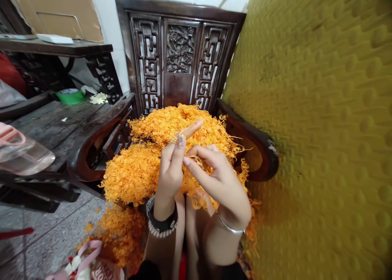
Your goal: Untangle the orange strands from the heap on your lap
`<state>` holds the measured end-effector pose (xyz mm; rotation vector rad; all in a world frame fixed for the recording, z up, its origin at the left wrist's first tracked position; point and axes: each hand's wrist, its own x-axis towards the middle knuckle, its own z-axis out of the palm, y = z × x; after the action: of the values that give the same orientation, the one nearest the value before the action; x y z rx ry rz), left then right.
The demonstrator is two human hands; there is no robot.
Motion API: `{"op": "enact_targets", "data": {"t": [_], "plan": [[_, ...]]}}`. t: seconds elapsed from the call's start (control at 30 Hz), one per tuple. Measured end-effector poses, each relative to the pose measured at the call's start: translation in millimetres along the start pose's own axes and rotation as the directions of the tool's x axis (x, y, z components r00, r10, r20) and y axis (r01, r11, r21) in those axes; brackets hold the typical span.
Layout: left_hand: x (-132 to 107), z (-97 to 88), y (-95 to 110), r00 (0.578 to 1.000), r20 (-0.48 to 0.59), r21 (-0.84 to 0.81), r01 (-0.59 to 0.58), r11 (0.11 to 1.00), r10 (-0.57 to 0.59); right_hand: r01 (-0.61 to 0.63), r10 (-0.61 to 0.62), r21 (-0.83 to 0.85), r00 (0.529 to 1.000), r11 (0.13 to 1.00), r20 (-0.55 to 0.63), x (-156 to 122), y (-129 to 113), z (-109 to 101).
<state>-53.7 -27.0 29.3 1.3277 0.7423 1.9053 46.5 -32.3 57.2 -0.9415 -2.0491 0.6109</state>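
A large heap of small, curly orange plastic-looking pieces [183, 118] covers the seat of a dark carved chair. Above the heap, my left hand [172, 165] is closed, its thumb pressed toward the fingers with an orange curly piece [177, 137] at the tips; one finger points forward. Close beside it on the right, my right hand [214, 165] pinches, thumb and forefinger nearly touching the left hand. Orange strands show between its fingers, and more loose pieces hang blurred below. The exact shape of what each hand holds is partly hidden.
A yellow-green textured panel [315, 121] stands close on the right. To the left, a dark wooden bench [45, 112] bears green tape [71, 96] and a clear pink-lidded bottle [26, 153]. More orange pieces [118, 231] and a pink-handled bag [101, 270] are low at the left.
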Motion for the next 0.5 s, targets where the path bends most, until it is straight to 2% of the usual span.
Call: {"op": "enact_targets", "data": {"t": [0.07, 0.1, 0.2, 0.27, 0.4, 0.5], "plan": [[-4, 1.2, 1, 0.999, -0.001, -0.098, 0.052, 0.994, -0.053, -0.001, -0.015, 0.226, 0.998, 0.974, 0.068, 3, 1, 2], [-6, 3.8, 2, 0.997, -0.038, -0.166, 0.066, 0.984, -0.073, -0.012, -0.015, 0.347, 0.997, 0.938, 0.076, 5, 1, 3], [-12, 15.1, 2, 0.963, -0.231, -0.384, 0.044, 0.922, -0.143, -0.069, 0.010, 0.617, 0.995, 0.784, 0.098, 13, 3, 13], [-14, 19.9, 1, 0.923, -0.319, -0.499, 0.030, 0.866, -0.216, -0.112, 0.047, 0.723, 0.993, 0.682, 0.110, 18, 6, 22], [-16, 13.7, -1, 0.874, -0.346, -0.640, 0.046, 0.767, -0.341, -0.168, 0.091, 0.852, 0.986, 0.495, 0.141, 28, 19, 40], [-20, 4.1, -2, 0.887, -0.316, -0.651, 0.055, 0.757, -0.336, -0.170, 0.029, 0.866, 0.984, 0.471, 0.178, 32, 29, 47]]}}
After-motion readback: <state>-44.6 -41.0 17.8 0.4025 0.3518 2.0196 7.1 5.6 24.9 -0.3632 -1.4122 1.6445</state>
